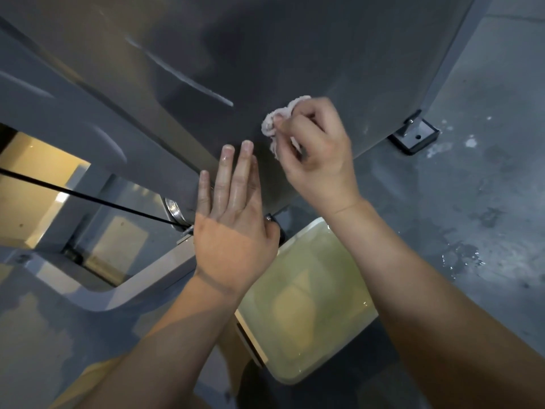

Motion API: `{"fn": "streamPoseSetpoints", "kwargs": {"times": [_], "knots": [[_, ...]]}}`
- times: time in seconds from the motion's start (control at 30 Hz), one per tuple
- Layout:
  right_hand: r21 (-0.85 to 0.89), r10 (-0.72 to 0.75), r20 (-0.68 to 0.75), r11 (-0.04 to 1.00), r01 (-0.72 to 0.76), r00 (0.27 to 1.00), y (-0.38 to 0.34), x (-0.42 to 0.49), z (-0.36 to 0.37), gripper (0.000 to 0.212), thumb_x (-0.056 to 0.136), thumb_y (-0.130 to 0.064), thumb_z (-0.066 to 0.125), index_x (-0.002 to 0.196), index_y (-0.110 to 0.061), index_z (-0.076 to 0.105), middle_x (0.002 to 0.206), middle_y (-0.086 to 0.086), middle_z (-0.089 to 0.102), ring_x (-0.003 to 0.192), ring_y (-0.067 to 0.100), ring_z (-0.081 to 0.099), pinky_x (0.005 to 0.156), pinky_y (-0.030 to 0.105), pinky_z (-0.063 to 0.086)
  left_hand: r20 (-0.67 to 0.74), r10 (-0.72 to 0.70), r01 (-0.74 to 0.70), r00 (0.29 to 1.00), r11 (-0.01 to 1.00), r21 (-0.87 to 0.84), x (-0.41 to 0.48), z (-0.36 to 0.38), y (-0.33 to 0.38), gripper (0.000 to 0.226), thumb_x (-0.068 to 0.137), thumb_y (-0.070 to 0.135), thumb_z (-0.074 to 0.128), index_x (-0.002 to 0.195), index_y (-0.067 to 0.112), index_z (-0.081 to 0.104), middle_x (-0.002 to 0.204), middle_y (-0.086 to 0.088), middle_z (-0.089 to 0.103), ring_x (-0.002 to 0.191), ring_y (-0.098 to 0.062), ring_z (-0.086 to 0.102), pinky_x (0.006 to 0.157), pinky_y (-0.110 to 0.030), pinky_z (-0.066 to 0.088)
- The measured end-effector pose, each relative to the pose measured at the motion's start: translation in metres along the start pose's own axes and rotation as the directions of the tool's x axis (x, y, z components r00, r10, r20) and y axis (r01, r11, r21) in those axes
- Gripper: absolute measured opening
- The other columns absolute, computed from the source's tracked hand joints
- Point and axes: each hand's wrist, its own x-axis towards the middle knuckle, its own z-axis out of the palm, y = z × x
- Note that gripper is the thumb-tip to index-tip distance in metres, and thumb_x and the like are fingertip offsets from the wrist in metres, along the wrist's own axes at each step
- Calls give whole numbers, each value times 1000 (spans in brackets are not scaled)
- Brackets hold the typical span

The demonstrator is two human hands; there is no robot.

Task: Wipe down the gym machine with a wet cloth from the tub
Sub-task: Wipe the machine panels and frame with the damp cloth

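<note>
Here, on the head camera, I see the right hand bunched around a small pale cloth. The fingers are curled over it and press it against the dark grey side panel of the gym machine. The cloth is crumpled and sticks out past the fingertips toward the upper left.

The left hand lies flat on the same panel, just below and left of the cloth. Its fingers are straight and close together and hold nothing, and the skin looks wet. The two hands are near each other; I cannot tell whether they touch.

The tub sits on the floor below the hands, between the forearms and partly hidden by them. It is pale, with rounded corners, and holds yellowish-green water.

The floor is grey, with wet patches and small puddles to the right. A black foot bracket sits at the panel's lower right corner. On the left, a thin black cable runs to a shiny metal fitting just beside the left hand's little finger.
</note>
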Motion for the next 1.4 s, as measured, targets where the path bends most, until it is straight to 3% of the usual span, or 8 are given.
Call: {"fn": "streamPoseSetpoints", "kwargs": {"times": [0.13, 0.5, 0.63, 0.7, 0.93, 1.07, 1.27, 1.4], "knots": [[-23, 8, 154, 1000, -5, 988, -2, -21, 6, 10, 94, 2, 64, 87, 5, 70, 92, 18, 55, 85, 28, 61, 76, 37, 53, -11, -14, 14, 1000, 1000, -15, 0, -4, 3, 91, 75, 25, 57, 160, 5, 29, 172, -3, 6, 159, -22, -2, 128, -51, 7], [-42, -69, 112, 996, 74, 991, 6, -8, 1, 11, 96, 3, 60, 99, 2, 71, 96, 18, 58, 93, 28, 62, 86, 37, 52, -24, -19, 18, 1000, 1000, -25, 1, -3, 4, 84, 74, 23, 54, 154, 1, 39, 172, -5, 10, 159, -23, -1, 127, -51, 7], [-67, 306, -246, 941, -331, 920, 34, 5, -19, 13, 95, -2, 58, 104, 2, 65, 106, 14, 59, 105, 6, 55, 96, 18, 44, -5, -17, 17, 1000, 1000, -8, -2, -2, 2, 94, 76, 25, 60, 160, 4, 25, 172, -3, 5, 158, -21, -4, 128, -49, 5], [-6, 437, -346, 884, -468, 830, 29, 7, -18, 10, 95, -2, 56, 102, 1, 63, 103, -5, 56, 104, 21, 58, 93, 20, 44, -10, -10, 10, 1000, 1000, -2, -4, -2, 2, 93, 77, 25, 60, 160, 4, 25, 172, -4, 6, 159, -21, -3, 128, -49, 5], [-122, 30, 7, 992, -29, 1000, 8, -12, 1, 12, 95, -3, 63, 103, 0, 71, 105, 19, 60, 97, 36, 59, 88, 44, 51, -16, -35, 35, 999, 999, -27, 0, -5, 7, 90, 75, 25, 60, 157, 1, 32, 171, -7, 10, 159, -23, -2, 127, -54, 10], [-41, 419, -298, 892, -450, 858, 25, 2, -10, 10, 97, -6, 58, 102, 3, 60, 104, 19, 60, 96, 20, 51, 88, 38, 47, 3, -22, 23, 1000, 999, -29, -3, -3, 5, 92, 76, 26, 61, 159, 2, 28, 172, -6, 8, 158, -22, -4, 127, -52, 8], [-33, 192, -106, 980, -197, 976, -3, 5, -4, 12, 95, 5, 59, 106, 2, 62, 107, 23, 58, 101, 1, 54, 93, 5, 37, 18, -39, 40, 999, 997, -60, -1, -6, 7, 90, 77, 26, 59, 158, 1, 30, 172, -7, 10, 159, -23, -3, 127, -53, 8], [145, 523, -251, 852, -503, 814, 15, 19, -27, 18, 95, -3, 53, 112, -3, 59, 110, 10, 63, 94, -8, 57, 83, 9, 44, -20, -47, 44, 999, 989, -142, -1, -11, 14, 82, 76, 25, 58, 153, 2, 41, 168, -11, 21, 158, -28, 6, 127, -53, 8]]}}
